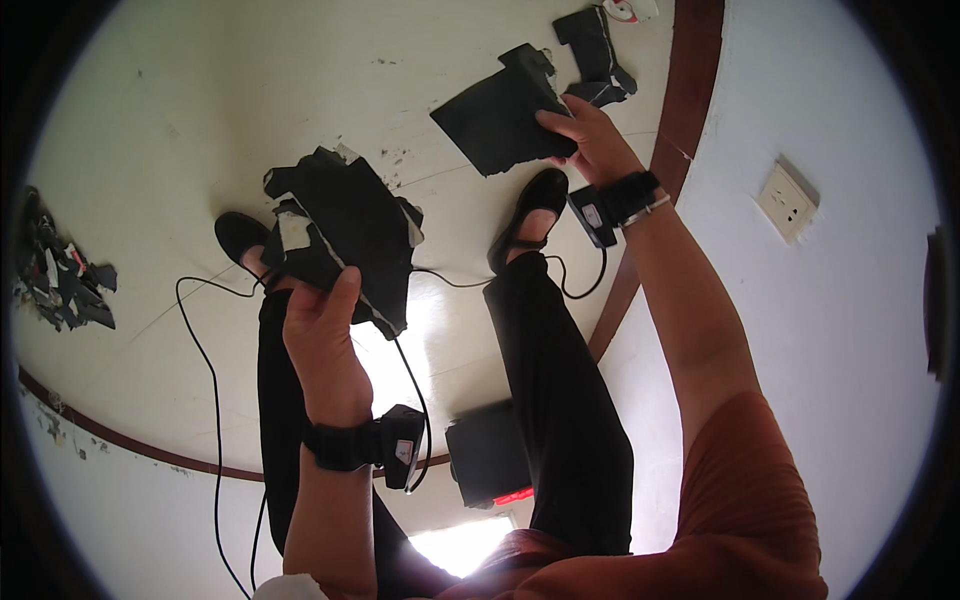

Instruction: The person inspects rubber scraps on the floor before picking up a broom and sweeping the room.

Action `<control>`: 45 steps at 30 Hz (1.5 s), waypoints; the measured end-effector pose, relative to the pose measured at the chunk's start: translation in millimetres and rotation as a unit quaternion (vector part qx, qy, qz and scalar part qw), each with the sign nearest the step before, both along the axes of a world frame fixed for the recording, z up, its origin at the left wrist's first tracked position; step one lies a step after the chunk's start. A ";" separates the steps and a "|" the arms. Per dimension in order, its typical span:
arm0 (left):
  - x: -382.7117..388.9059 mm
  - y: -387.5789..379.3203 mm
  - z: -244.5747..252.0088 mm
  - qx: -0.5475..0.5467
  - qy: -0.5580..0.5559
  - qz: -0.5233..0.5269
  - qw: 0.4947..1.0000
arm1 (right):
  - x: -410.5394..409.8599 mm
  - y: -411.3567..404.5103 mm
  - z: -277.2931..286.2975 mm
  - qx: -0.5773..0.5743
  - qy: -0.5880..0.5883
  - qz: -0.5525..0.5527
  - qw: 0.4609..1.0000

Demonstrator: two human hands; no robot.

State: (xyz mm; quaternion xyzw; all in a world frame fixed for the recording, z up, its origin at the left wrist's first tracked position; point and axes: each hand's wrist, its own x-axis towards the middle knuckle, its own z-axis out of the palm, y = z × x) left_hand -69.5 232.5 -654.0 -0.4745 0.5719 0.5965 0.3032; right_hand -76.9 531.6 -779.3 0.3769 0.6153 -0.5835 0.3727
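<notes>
My left hand (328, 352) grips a stack of torn black pieces (360, 225), which look like cardboard. Pale ragged edges run along their tears, and a white patch shows on the left side. Farther out and to the right, my right hand (600, 142) pinches a flat black piece (502, 112) by its right edge, thumb on top. That piece has a stepped upper corner and a rough lower edge. Just beyond it, more torn black scraps (592, 49) lie on the floor near the skirting. Most fingers of both hands are hidden behind what they hold.
A heap of black scraps (64, 270) lies on the pale floor (202, 135) at far left. Black cables (217, 390) hang from wrist-worn devices (403, 446). A dark box (487, 450) stands behind my leg. The right wall carries a socket (787, 199) above brown skirting (686, 82).
</notes>
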 end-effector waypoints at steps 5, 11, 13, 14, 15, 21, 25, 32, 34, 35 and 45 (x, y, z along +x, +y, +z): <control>-6.3 1.3 4.2 -0.016 -0.004 0.010 1.000 | -2.1 -31.6 27.2 -0.161 -0.014 -0.147 0.976; -2.7 -4.8 0.0 0.009 -0.007 0.007 1.000 | 3.1 -89.0 49.7 -0.219 -0.018 -0.152 0.964; -4.2 -3.7 0.0 0.010 -0.007 0.011 1.000 | 7.4 -100.4 48.9 -0.191 0.014 -0.152 0.970; -4.6 -3.0 -0.3 0.011 -0.007 0.014 1.000 | 8.0 -100.8 48.9 -0.181 0.022 -0.117 0.976; -4.1 -3.3 -0.2 0.013 -0.007 0.015 1.000 | 8.4 -101.5 49.9 -0.180 0.022 -0.116 0.977; -11.6 -3.2 6.5 -0.015 -0.013 -0.016 1.000 | 4.2 -121.4 62.3 -0.196 0.049 -0.068 0.977; -15.5 -0.7 9.1 -0.007 -0.006 -0.009 1.000 | 16.4 -109.3 34.3 -0.196 0.106 -0.030 0.974; -16.5 2.7 9.2 -0.028 -0.014 0.009 0.999 | 36.3 -8.6 -51.0 0.194 -0.061 -0.128 0.971; -16.8 11.5 8.4 -0.014 -0.014 0.004 1.000 | 60.5 65.0 -102.5 0.322 -0.041 -0.047 0.945; -17.4 17.5 6.8 -0.003 -0.014 0.000 1.000 | 72.6 103.3 -126.1 0.378 -0.004 0.038 0.925; -12.7 15.4 5.5 -0.036 -0.012 -0.013 0.999 | 30.3 65.9 -124.1 0.467 -0.055 0.289 0.834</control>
